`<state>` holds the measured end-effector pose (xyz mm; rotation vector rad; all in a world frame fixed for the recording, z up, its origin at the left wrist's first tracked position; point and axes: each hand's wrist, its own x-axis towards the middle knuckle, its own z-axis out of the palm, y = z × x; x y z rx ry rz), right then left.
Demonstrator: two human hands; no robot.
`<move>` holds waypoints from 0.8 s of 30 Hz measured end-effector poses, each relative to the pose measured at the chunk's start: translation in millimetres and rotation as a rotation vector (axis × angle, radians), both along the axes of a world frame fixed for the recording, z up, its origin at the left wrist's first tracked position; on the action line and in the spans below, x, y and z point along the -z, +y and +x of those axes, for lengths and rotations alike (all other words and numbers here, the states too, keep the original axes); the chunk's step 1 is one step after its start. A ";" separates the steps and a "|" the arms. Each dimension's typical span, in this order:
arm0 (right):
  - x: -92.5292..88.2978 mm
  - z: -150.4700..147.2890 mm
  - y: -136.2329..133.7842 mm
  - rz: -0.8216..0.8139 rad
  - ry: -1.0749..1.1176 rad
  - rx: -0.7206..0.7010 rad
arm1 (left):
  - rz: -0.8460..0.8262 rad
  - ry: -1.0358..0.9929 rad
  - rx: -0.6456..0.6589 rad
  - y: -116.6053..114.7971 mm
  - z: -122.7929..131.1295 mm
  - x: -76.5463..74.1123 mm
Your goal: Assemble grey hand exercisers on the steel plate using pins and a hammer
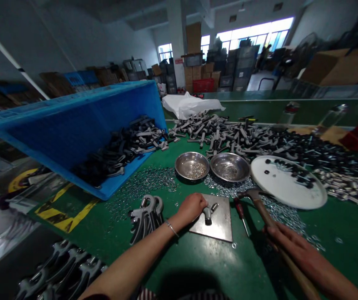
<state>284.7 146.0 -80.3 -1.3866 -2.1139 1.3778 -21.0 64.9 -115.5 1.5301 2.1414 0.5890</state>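
My left hand (191, 208) is closed around a grey handle part (208, 213), which stands on a square steel plate (219, 221). My right hand (291, 246) grips the wooden handle of a steel-headed hammer (255, 198), with the head raised just right of the plate. A red-handled screwdriver (240, 214) lies between the plate and the hammer. Left of my left forearm, a bunch of assembled grey hand grippers (146, 218) rests on the green bench. Loose steel washers (279, 212) are strewn beneath the hammer head.
Two steel bowls (191, 166) (229, 166) hold small metal pieces. A white round tray (288, 182) stands to the right. Heaps of grey parts (222, 133) cover the bench behind them. A tilted blue crate (72, 133) holds dark parts at the left.
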 end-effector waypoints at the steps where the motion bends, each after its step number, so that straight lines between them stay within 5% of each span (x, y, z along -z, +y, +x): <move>1: 0.7 -0.8 -5.6 -0.025 -0.004 -0.037 | -0.007 0.015 0.004 0.7 0.1 -0.8; 9: 19.0 -6.0 -26.7 -0.243 0.007 -0.151 | 0.055 0.165 0.207 1.4 3.7 -7.7; 13: 11.2 -9.6 -19.8 -0.073 -0.032 -0.228 | 0.166 0.335 0.485 -2.7 2.1 -9.7; 19: -14.4 -27.3 -27.3 0.160 -0.059 -0.293 | 0.092 0.129 0.247 -23.9 6.6 -1.3; 24: -2.6 -49.7 -25.0 0.183 -0.204 -0.361 | 0.035 -0.053 0.245 -23.2 7.4 7.8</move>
